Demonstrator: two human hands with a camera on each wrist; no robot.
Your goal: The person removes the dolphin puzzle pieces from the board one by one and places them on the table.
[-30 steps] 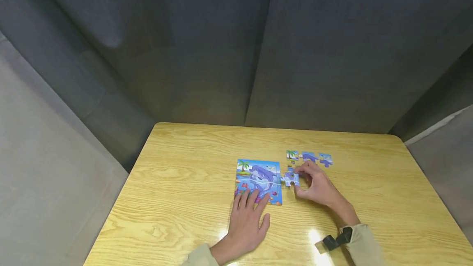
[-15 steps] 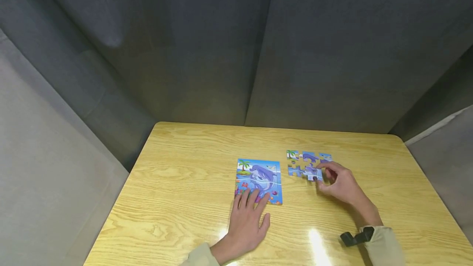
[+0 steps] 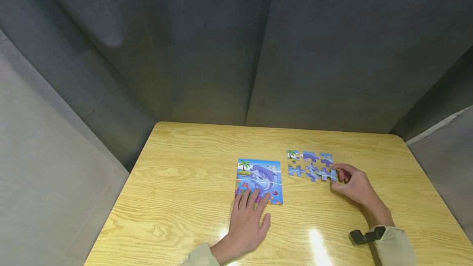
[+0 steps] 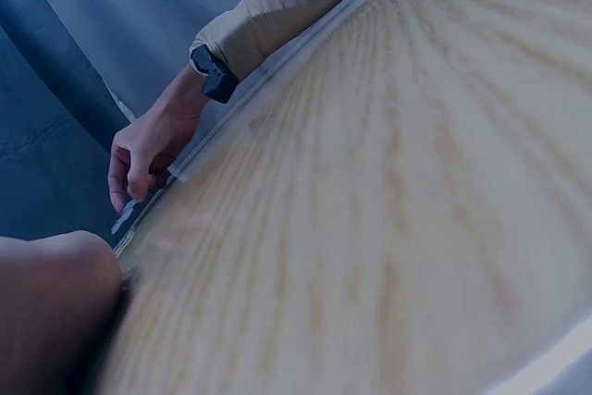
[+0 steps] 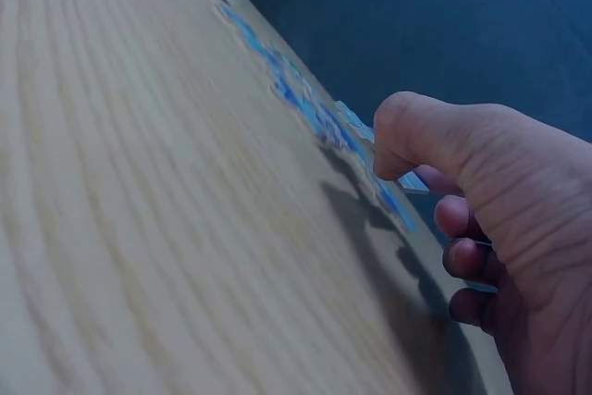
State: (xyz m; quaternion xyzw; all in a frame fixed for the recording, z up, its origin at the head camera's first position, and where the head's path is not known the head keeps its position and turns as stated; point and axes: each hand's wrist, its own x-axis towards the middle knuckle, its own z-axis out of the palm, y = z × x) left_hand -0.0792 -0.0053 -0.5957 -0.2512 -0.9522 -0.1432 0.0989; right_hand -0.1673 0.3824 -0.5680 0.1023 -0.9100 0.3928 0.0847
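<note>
My left hand (image 3: 246, 223) lies flat, fingers spread, over the lower edge of a square dolphin picture board (image 3: 260, 171). To its right, my right hand (image 3: 354, 186) pinches a blue-and-purple jigsaw piece (image 3: 328, 174) between thumb and finger. That piece is at the right end of the lower row, just beside a dolphin-patterned jigsaw piece (image 3: 312, 173). Right wrist view: the held piece (image 5: 413, 182) is mostly hidden behind the thumb, and a shadow falls on the table. Left wrist view: part of my left hand (image 4: 55, 302) fills the lower left corner.
Above the lower row lie a palm-tree piece (image 3: 292, 154), a dolphin-head piece (image 3: 309, 157) and a sky piece (image 3: 326, 158). Another piece (image 3: 295, 170) starts the lower row at left. The wooden table (image 3: 177, 200) ends at dark grey curtains (image 3: 192, 52).
My right hand has moved right along the lower row. The dolphin piece it held half a second ago lies in the middle, and it now holds the row's rightmost piece. My left hand has stayed put.
</note>
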